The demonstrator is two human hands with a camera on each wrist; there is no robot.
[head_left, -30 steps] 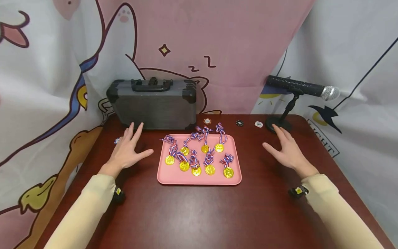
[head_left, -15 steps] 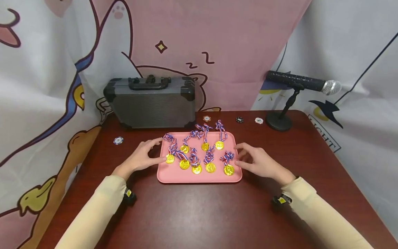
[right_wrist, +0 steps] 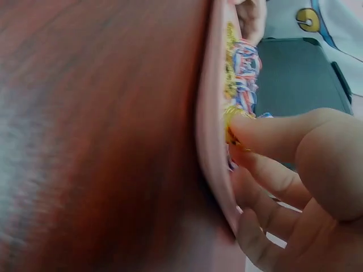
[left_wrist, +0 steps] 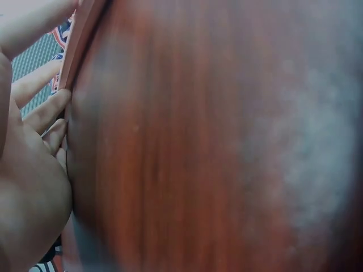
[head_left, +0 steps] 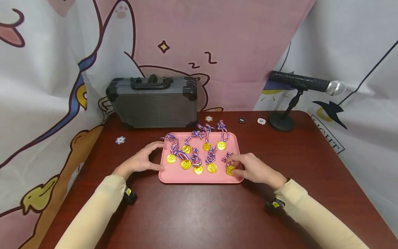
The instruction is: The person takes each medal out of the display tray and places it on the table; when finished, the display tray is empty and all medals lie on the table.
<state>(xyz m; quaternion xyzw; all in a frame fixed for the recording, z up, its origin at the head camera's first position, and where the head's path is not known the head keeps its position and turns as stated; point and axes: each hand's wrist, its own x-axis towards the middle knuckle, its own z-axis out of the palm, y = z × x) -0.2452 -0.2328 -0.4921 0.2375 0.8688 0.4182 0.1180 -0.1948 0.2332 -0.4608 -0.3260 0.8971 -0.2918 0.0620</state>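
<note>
A pink tray (head_left: 202, 178) on the table holds several gold medals with red, white and blue striped ribbons, such as the medal (head_left: 212, 168) near its front. At the tray's left side is my left hand (head_left: 141, 160); its spread fingers touch the rim (left_wrist: 76, 48), thumb toward the front. Over the right end, my right hand (head_left: 253, 168) has thumb and forefinger at the rightmost gold medal (head_left: 230, 169). In the right wrist view these two fingertips pinch that medal (right_wrist: 231, 127), while the other fingers reach down by the tray's edge.
A dark grey hard case (head_left: 152, 107) stands behind the tray at the left. A microphone (head_left: 308, 83) on a black stand is at the back right. Poker chips lie around: a blue one (head_left: 120, 140) at left, a black one (head_left: 241, 120) and others along the back.
Both hands have come inward from the table's sides to the tray. My left fingers now touch its rim, and my right hand has moved over the right end and pinches the rightmost medal.
</note>
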